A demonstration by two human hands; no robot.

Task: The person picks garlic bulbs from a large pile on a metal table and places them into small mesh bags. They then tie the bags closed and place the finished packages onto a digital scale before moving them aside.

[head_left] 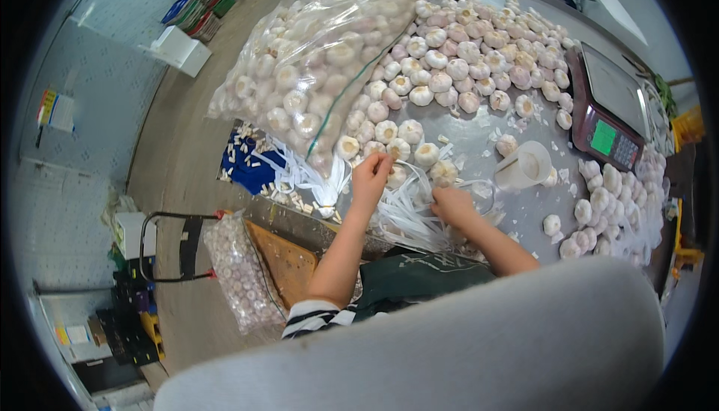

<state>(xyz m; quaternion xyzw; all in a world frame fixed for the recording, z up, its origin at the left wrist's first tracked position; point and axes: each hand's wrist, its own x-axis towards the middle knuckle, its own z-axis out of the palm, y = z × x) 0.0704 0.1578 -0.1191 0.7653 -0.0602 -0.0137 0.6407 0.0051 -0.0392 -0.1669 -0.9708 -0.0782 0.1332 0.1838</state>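
My left hand has its fingertips pinched together at a thin white plastic strip, just above the metal table's front edge. To its right, my right hand is curled at the side of a loose heap of white plastic strips. What its fingers grip is hidden. Several garlic bulbs lie directly beyond both hands. Left of my left hand, a second bundle of white strips is gathered at one end. A translucent plastic cup leans on its side to the right.
A big clear sack of garlic stands at the left, beside a loose garlic pile. A digital scale and bagged garlic are on the right. Stem pieces litter a blue cloth. On the floor, another garlic sack rests on a trolley.
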